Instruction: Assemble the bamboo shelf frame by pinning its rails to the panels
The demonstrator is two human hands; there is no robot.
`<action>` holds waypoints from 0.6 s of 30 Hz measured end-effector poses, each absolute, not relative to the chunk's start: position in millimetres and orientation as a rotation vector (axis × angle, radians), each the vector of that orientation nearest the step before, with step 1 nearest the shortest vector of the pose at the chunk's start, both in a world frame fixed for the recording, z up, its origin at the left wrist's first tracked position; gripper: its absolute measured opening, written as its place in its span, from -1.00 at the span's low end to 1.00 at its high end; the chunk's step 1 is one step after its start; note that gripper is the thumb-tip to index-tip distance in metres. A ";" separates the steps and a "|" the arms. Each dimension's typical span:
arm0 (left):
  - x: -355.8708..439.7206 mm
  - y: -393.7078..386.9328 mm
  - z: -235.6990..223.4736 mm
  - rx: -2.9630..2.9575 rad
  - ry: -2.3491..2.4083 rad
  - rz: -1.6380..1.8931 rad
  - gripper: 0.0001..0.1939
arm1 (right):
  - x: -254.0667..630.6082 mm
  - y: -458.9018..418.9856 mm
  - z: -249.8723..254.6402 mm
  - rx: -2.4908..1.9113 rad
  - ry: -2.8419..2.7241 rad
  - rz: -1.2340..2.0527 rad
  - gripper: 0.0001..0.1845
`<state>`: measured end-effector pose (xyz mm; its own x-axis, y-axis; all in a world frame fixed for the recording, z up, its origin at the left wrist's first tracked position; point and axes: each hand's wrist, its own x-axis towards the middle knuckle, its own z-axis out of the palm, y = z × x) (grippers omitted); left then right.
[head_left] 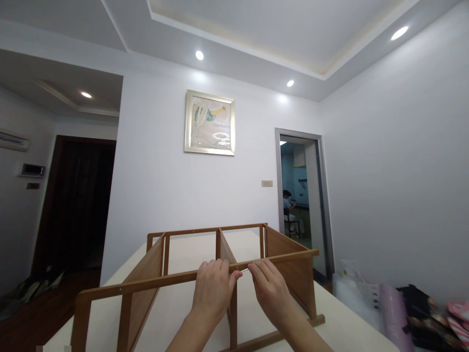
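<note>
A brown wooden shelf frame lies on its side, its rails and shelf panels facing up. My left hand is closed round the near upper rail, close to where the middle shelf joins it, with the thumb at a small fitting in the rail. Just to its right, my right hand pinches a thin metal rod, like a hex key, whose tip reaches that fitting. Fingers hide most of the rod, so its full shape does not show.
The frame rests on a cream tabletop. Plastic-wrapped rolls and dark bags lie at the lower right. Beyond a doorway, a person sits in another room. A framed picture hangs on the wall.
</note>
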<state>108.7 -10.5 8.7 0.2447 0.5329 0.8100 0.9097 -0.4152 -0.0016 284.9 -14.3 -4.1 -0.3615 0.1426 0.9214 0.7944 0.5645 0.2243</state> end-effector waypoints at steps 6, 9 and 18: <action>109.6 -6.5 8.7 -2.022 -1.292 -1.021 -0.72 | 280.4 -20.5 -0.9 -0.807 -1.849 -1.017 -0.71; 106.1 -5.8 8.0 -2.001 -1.222 -1.032 -0.78 | 275.8 -23.5 3.4 -0.794 -1.917 -1.117 -0.70; 82.7 -7.7 -120.8 -2.232 -1.145 -1.018 -0.80 | 274.2 -22.2 11.1 -0.798 -1.960 -1.033 -0.73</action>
